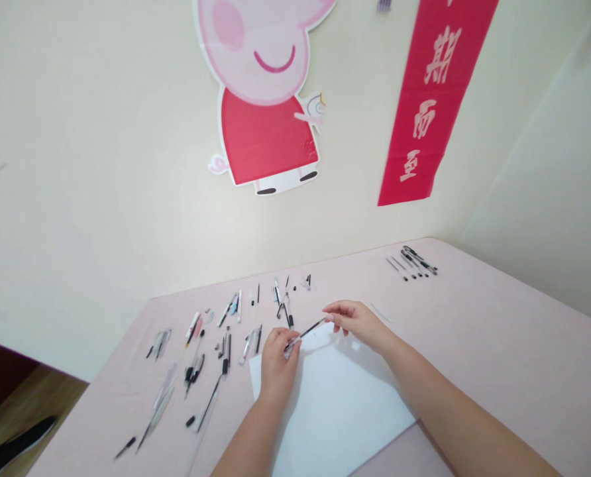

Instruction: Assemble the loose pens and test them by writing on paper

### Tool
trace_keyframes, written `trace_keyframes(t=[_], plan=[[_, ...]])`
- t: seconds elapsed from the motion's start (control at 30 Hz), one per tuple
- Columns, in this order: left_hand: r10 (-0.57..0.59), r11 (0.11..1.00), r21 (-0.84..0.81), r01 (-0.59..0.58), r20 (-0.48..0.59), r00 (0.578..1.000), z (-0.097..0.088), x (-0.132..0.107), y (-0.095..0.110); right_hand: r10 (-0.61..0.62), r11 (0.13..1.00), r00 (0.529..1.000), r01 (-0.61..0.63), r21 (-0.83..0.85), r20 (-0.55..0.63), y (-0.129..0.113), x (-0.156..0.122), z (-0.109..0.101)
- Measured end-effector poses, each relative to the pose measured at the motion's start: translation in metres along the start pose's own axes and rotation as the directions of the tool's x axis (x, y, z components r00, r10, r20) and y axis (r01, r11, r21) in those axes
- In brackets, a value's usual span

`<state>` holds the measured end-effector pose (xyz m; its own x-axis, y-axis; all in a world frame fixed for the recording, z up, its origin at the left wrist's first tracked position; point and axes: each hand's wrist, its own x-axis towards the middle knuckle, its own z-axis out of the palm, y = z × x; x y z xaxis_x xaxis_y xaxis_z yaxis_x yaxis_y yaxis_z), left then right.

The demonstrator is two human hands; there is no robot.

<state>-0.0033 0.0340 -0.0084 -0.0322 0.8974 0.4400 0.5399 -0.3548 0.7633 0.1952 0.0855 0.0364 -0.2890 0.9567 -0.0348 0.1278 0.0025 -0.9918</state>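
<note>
My left hand [279, 358] is closed around the lower end of a slim pen [313, 328], where a clear, whitish part shows at the fingers. My right hand [355, 322] pinches the upper end of the same pen between thumb and fingertips. The pen slants up to the right, dark along its middle; whether it is a full pen or a refill going into a barrel I cannot tell. Both hands are above a white sheet of paper [340, 404] on the pink table. A pen with a black grip [289, 318] lies just beyond my left hand.
Pen parts, caps and barrels [193, 371] lie in small groups across the table's left side. At the far right is a row of black-capped pens [417, 260]. A wall with a pig cutout [270, 132] and a red banner [419, 126] borders the back. A dark shoe [17, 447] shows lower left.
</note>
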Motion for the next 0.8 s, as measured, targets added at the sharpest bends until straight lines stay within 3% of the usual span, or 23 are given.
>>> trace_keyframes(t=[0.27, 0.37, 0.43, 0.53, 0.63, 0.7, 0.8], plan=[[0.013, 1.000, 0.010, -0.012, -0.013, 1.000, -0.001, 0.001, 0.003, -0.011, 0.986, 1.000, 0.015, -0.169, 0.027, 0.000, -0.001, 0.005], [0.014, 1.000, 0.009, -0.014, -0.022, 1.000, -0.001, 0.001, 0.003, -0.088, 0.947, 0.996, 0.080, -0.310, -0.012, 0.001, 0.003, -0.006], [0.016, 1.000, 0.006, -0.015, -0.030, 0.999, -0.001, 0.001, 0.003, -0.144, 0.875, 0.986, 0.085, -0.476, -0.089, 0.003, 0.006, -0.024], [0.014, 1.000, 0.010, -0.014, -0.034, 0.999, -0.001, 0.001, 0.003, -0.119, 0.661, 0.960, -0.114, -0.742, -0.253, 0.009, 0.006, -0.060], [0.008, 1.000, 0.020, -0.007, -0.020, 1.000, 0.000, 0.000, 0.002, -0.069, 0.440, 0.934, -0.288, -0.850, -0.352, 0.019, 0.004, -0.089], [0.004, 1.000, 0.027, -0.004, -0.008, 1.000, 0.000, 0.000, 0.001, -0.003, 0.369, 0.925, -0.352, -0.860, -0.380, 0.027, 0.003, -0.098], [0.011, 0.999, 0.032, -0.011, -0.001, 1.000, 0.000, 0.000, 0.001, 0.071, 0.334, 0.929, -0.366, -0.869, -0.364, 0.037, 0.004, -0.099]])
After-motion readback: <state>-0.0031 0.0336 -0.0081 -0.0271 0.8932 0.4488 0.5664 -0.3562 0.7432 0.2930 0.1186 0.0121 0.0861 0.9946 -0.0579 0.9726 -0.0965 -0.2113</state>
